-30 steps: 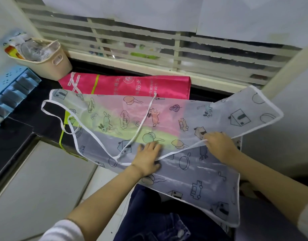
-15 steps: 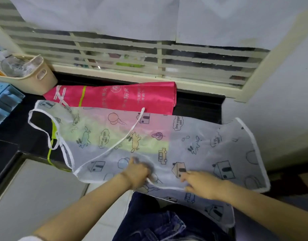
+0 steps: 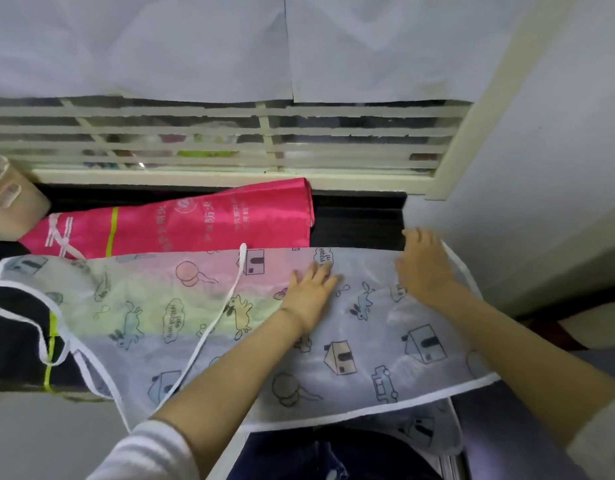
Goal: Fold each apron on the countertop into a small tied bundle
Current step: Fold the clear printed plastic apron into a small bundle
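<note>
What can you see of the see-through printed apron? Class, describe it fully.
The printed apron is thin, translucent, plastic-looking film with cartoon houses, rabbits and cars, edged in white binding. It lies spread sideways on the dark countertop, its near edge hanging over the front, its far part overlapping a pink apron that shows through. A white tie strap lies across it. The left hand presses flat on its middle; the right hand rests at its far right edge.

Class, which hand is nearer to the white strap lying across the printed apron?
Left. The left hand presses the apron just right of the white strap; the right hand lies farther right, at the apron's edge.
</note>
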A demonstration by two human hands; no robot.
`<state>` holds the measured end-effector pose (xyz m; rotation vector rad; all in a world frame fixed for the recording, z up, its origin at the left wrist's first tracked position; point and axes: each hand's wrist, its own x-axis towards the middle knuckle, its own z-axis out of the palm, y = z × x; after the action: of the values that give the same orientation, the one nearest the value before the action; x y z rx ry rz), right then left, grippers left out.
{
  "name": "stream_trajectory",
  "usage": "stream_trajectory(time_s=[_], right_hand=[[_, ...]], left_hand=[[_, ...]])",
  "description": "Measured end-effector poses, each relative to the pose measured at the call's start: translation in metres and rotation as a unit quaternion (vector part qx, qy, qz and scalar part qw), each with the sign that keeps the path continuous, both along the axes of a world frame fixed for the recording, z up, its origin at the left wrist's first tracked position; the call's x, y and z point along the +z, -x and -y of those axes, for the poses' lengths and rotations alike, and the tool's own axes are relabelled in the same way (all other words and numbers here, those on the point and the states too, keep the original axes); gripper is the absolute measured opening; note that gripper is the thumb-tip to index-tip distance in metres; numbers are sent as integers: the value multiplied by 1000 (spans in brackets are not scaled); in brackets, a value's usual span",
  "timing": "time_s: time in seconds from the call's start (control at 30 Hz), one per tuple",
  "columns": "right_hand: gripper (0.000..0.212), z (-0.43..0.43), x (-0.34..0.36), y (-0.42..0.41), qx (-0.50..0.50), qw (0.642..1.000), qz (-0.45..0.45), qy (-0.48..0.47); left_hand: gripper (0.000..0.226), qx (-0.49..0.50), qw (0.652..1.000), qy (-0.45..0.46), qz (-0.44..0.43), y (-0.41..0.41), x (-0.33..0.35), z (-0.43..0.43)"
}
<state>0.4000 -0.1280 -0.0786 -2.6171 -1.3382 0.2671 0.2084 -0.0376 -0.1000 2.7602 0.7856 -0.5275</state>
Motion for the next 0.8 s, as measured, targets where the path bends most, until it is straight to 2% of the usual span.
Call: stream_trajectory(time_s=[0.1,0.2,0.33,0.4,0.5,0.57,0.63,0.73,0.8], right_hand=[[38,3,-10,-19,-79,993,-33,84],[38,8,-18,-29,-145,979,-87,110],[36,17,-28,-46,-195,959,-176,105],[38,19,-29,-55,-198,949,-216,118],[26,13,-21,-64,-195,933,-293,76],[15,7,-20,-71,-210,911,-353,33],[28,2,-22,-74,-234,892,-388,7],[54,-1,-28,-77,-267,905,-332,6],[44,-2,-32,-76,-253,921,-297,5]], left_hand=[[82,-9,996,23,-82,-13,-9,-2],[74,-12,991,49,-125,-11,-21,-3],[64,1,994,45,-102,-18,-24,-6],[69,-5,997,16,-77,-29,-19,-7],[75,-32,999,1,-40,-45,-22,-7],[76,-51,997,26,-55,-51,-32,-4],[78,-56,994,49,-83,-54,-40,0],[77,-56,992,54,-94,-57,-46,0],[79,-50,993,53,-94,-57,-46,-1]])
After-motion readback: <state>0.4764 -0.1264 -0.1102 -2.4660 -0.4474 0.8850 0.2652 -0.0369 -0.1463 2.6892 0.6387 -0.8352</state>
